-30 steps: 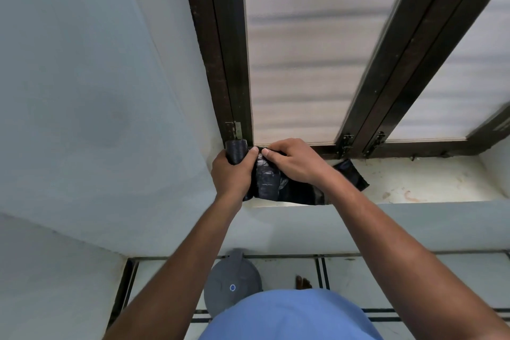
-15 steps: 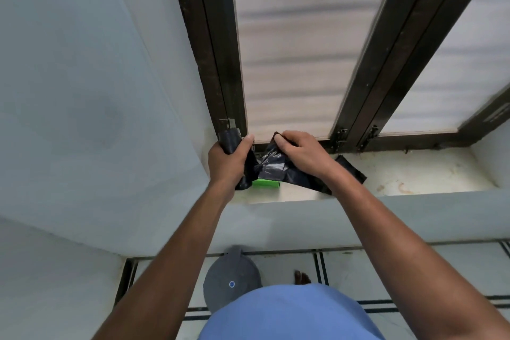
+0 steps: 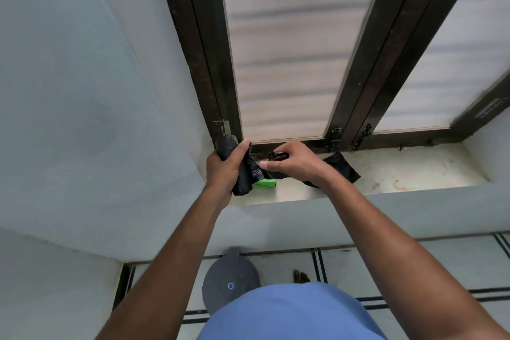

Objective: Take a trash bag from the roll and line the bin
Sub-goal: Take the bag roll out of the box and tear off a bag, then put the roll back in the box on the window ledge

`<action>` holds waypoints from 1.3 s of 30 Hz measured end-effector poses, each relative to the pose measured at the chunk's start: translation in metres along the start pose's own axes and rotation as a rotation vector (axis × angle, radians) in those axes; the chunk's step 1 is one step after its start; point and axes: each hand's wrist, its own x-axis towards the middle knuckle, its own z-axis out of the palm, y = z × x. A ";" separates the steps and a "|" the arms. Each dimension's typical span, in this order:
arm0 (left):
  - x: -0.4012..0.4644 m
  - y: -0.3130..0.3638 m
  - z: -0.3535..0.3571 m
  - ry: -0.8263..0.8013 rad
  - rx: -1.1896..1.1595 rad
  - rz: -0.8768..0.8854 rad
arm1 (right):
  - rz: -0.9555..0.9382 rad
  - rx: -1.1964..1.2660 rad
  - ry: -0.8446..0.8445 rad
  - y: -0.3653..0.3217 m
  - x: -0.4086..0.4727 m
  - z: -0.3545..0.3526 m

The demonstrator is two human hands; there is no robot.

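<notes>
Head view: the 2 hands have drawn apart, left hand (image 3: 225,171) clenched around the roll (image 3: 240,165), right hand (image 3: 295,164) pinching the trash bag (image 3: 340,170). Its seam looks ready to tear; the bin (image 3: 229,281) waits unlined.

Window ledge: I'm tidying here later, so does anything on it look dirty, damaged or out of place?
Yes. The ledge has brownish stains right of the hands, and a small green box lies near the roll. Nothing looks broken.
</notes>
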 end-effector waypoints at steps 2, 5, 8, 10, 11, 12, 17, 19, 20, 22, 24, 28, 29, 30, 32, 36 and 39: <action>0.000 0.000 0.001 0.011 0.007 -0.003 | 0.010 0.009 0.055 0.006 0.007 0.006; -0.002 0.003 -0.003 -0.058 -0.061 -0.023 | 0.067 -0.089 0.316 0.022 0.018 0.003; -0.001 0.003 -0.013 -0.132 -0.025 -0.027 | 0.066 -0.035 0.418 0.036 0.024 -0.013; 0.003 -0.002 -0.017 -0.145 0.038 -0.034 | 0.033 -0.005 0.425 0.034 0.026 -0.017; 0.004 -0.005 -0.017 -0.143 0.051 -0.045 | 0.007 0.006 0.421 0.032 0.028 -0.016; 0.002 -0.008 -0.016 -0.135 0.064 -0.059 | -0.010 0.013 0.413 0.030 0.030 -0.015; 0.004 -0.025 -0.009 -0.124 0.117 -0.128 | -0.043 0.041 0.262 0.028 0.032 -0.014; 0.002 -0.030 -0.009 -0.130 0.130 -0.127 | -0.049 -0.170 0.201 0.036 0.032 -0.012; 0.002 -0.032 -0.008 -0.131 0.128 -0.124 | -0.034 -0.326 0.187 0.043 0.032 -0.010; 0.001 -0.036 -0.007 -0.136 0.109 -0.115 | 0.044 -0.588 0.158 0.061 0.033 -0.004; 0.000 -0.041 -0.005 -0.141 0.082 -0.131 | 0.136 -0.756 0.073 0.087 0.031 0.007; -0.003 -0.050 0.003 -0.168 0.045 -0.165 | 0.234 -0.758 0.037 0.123 0.021 0.022; -0.003 -0.052 0.005 -0.165 0.041 -0.155 | 0.191 -0.661 0.118 0.119 0.017 0.024; -0.003 -0.052 0.008 -0.155 0.027 -0.142 | 0.136 -0.507 0.185 0.109 0.012 0.024; -0.006 -0.050 0.014 -0.131 -0.023 -0.147 | 0.094 -0.038 0.157 0.080 -0.003 0.026; -0.006 -0.047 0.028 -0.098 -0.147 -0.196 | 0.027 0.295 -0.075 0.054 -0.026 0.035; -0.006 -0.044 0.037 -0.096 -0.320 -0.221 | -0.027 0.250 0.024 0.057 -0.026 0.040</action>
